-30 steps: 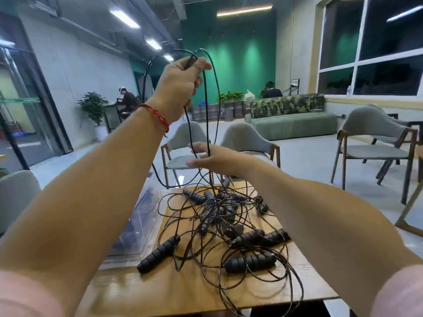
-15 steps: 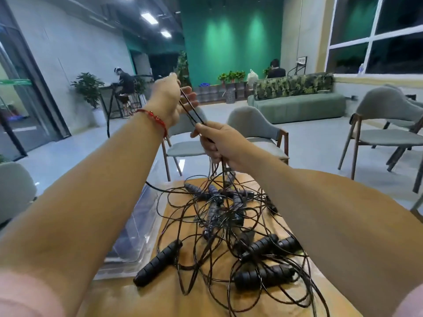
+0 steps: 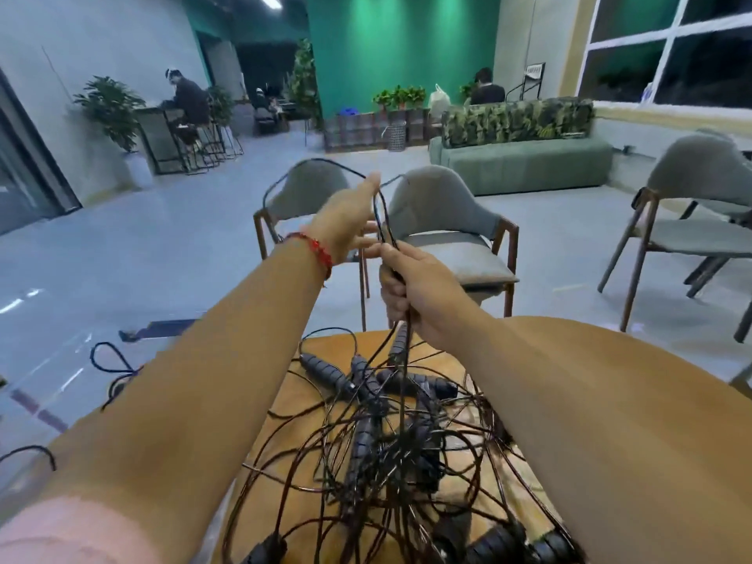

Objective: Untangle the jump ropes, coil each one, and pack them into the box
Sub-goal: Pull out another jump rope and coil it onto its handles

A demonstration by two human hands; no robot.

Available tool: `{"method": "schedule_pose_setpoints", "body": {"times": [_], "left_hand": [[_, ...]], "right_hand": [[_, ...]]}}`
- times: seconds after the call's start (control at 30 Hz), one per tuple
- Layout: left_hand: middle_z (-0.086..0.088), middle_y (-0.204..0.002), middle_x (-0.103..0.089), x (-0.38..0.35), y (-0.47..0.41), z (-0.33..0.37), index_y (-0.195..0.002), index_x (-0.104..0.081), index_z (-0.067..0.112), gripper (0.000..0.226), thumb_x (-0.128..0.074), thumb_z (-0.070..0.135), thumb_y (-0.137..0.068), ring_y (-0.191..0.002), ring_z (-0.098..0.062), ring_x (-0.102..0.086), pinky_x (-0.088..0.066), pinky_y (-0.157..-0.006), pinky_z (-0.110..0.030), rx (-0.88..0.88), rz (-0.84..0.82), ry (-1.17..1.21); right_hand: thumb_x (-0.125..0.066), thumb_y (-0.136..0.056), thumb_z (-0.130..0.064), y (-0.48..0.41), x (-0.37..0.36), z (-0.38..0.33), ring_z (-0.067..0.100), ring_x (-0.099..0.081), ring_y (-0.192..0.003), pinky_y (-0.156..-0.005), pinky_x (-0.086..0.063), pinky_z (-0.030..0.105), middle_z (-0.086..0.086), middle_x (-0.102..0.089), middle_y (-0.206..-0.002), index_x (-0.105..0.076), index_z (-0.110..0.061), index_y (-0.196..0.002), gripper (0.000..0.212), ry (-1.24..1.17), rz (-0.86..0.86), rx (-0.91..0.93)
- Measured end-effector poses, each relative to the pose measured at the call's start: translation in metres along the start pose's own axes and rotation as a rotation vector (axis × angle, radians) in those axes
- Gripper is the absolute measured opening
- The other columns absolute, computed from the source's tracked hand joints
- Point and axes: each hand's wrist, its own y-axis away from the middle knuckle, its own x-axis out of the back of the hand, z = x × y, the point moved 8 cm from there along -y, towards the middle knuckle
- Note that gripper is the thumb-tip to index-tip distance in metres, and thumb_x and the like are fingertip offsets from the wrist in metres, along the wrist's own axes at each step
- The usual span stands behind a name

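Black cord [image 3: 408, 323] is running upright from the tangle [image 3: 378, 453] into the gripping right hand [image 3: 411, 287]; the left hand [image 3: 350, 221], fingers straight, is touching its loop [image 3: 325, 160] just above.

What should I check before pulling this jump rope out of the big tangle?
1. Right hand grips the raised cords: ok.
2. Left hand holds the loop firmly: not ok; its fingers look straight, and the loop only drapes over them.
3. Raised cords are free of the pile: not ok; they run straight down into the tangle on the table.
4. All handles are in sight: cannot tell; the arms hide part of the pile.
5. Clear box is open and ready: cannot tell; it is blurred.
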Motion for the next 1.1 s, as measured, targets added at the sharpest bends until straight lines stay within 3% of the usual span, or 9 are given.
{"method": "schedule_pose_setpoints", "body": {"times": [0.1, 0.17, 0.33, 0.47, 0.63, 0.8, 0.87, 0.97, 1.1], "left_hand": [[-0.013, -0.120, -0.073, 0.001, 0.023, -0.060, -0.124, -0.068, 0.016, 0.058, -0.044, 0.063, -0.102, -0.112, -0.034, -0.072, -0.059, -0.099, -0.055, -0.008, -0.033, -0.059], [-0.010, -0.105, -0.077, -0.004, 0.053, -0.094, -0.116, -0.072, 0.016, 0.050, -0.037, 0.052, -0.111, -0.099, -0.032, -0.074, -0.057, -0.101, -0.057, 0.011, -0.120, -0.037], [0.010, -0.118, -0.075, -0.007, 0.114, -0.140, -0.130, -0.066, 0.033, 0.038, -0.040, 0.052, -0.112, -0.106, -0.006, -0.071, -0.056, -0.093, -0.033, -0.030, -0.314, -0.290], [0.015, -0.096, -0.067, 0.018, 0.134, -0.116, -0.103, -0.069, 0.034, 0.027, -0.055, 0.057, -0.104, -0.092, 0.004, -0.061, -0.044, -0.074, -0.014, -0.364, 0.076, -0.549], [0.010, -0.071, -0.065, -0.019, 0.161, -0.126, -0.078, -0.072, 0.020, 0.039, -0.062, 0.049, -0.102, -0.067, -0.001, -0.061, -0.048, -0.070, -0.020, -0.085, -0.538, -0.359], [0.003, -0.073, -0.068, -0.018, 0.151, -0.135, -0.088, -0.077, 0.025, 0.038, -0.058, 0.055, -0.103, -0.065, -0.003, -0.061, -0.051, -0.073, -0.026, -0.119, -0.631, -0.528], [0.002, -0.072, -0.067, -0.022, 0.153, -0.133, -0.088, -0.079, 0.024, 0.034, -0.059, 0.046, -0.105, -0.063, -0.003, -0.058, -0.046, -0.066, -0.017, -0.118, -0.686, -0.486], [0.000, -0.071, -0.061, -0.020, 0.150, -0.131, -0.086, -0.076, 0.020, 0.034, -0.059, 0.042, -0.104, -0.060, -0.008, -0.053, -0.044, -0.057, -0.017, -0.099, -0.628, -0.328], [-0.009, -0.070, -0.062, 0.000, 0.131, -0.129, -0.085, -0.069, 0.018, 0.035, -0.050, 0.034, -0.110, -0.053, -0.016, -0.052, -0.042, -0.047, -0.026, -0.080, -0.281, 0.053]], "right_hand": [[-0.045, -0.115, -0.028, -0.013, 0.011, 0.014, 0.013, -0.036, -0.051, -0.048, -0.033, 0.027, 0.000, -0.039, -0.063, -0.068, -0.014, -0.116, 0.027, -0.031, 0.056, -0.015], [-0.046, -0.115, -0.029, -0.014, 0.017, 0.024, 0.015, -0.045, -0.053, -0.051, -0.042, 0.029, 0.001, -0.047, -0.063, -0.067, -0.012, -0.119, 0.028, 0.007, 0.086, -0.016], [-0.045, -0.115, -0.031, -0.015, 0.035, 0.051, 0.017, -0.054, -0.061, -0.058, -0.052, 0.032, 0.001, -0.054, -0.067, -0.066, -0.012, -0.125, 0.030, -0.026, 0.173, 0.010], [-0.045, -0.114, -0.036, -0.014, 0.051, 0.056, 0.015, -0.067, -0.078, -0.072, -0.059, 0.032, -0.003, -0.069, -0.078, -0.070, -0.023, -0.122, 0.029, 0.157, 0.261, 0.114], [-0.050, -0.113, -0.036, -0.018, 0.063, 0.063, 0.012, -0.064, -0.078, -0.068, -0.056, 0.030, -0.003, -0.067, -0.085, -0.073, -0.027, -0.120, 0.025, 0.261, 0.357, 0.252], [-0.052, -0.111, -0.045, -0.013, 0.075, 0.067, 0.015, -0.056, -0.079, -0.069, -0.056, 0.052, 0.007, -0.061, -0.088, -0.073, -0.034, -0.115, 0.024, 0.352, 0.438, 0.303], [-0.053, -0.111, -0.043, -0.010, 0.073, 0.064, 0.008, -0.053, -0.073, -0.064, -0.056, 0.045, 0.004, -0.057, -0.084, -0.073, -0.031, -0.115, 0.024, 0.335, 0.430, 0.318], [-0.053, -0.109, -0.049, -0.007, 0.073, 0.064, 0.010, -0.055, -0.073, -0.068, -0.057, 0.050, 0.011, -0.062, -0.093, -0.069, -0.031, -0.121, 0.026, 0.432, 0.402, 0.300], [-0.049, -0.102, -0.069, -0.009, 0.073, 0.088, 0.011, -0.072, -0.073, -0.067, -0.060, 0.036, 0.002, -0.066, -0.117, -0.040, -0.033, -0.155, 0.065, 0.517, 0.288, -0.056]]}}
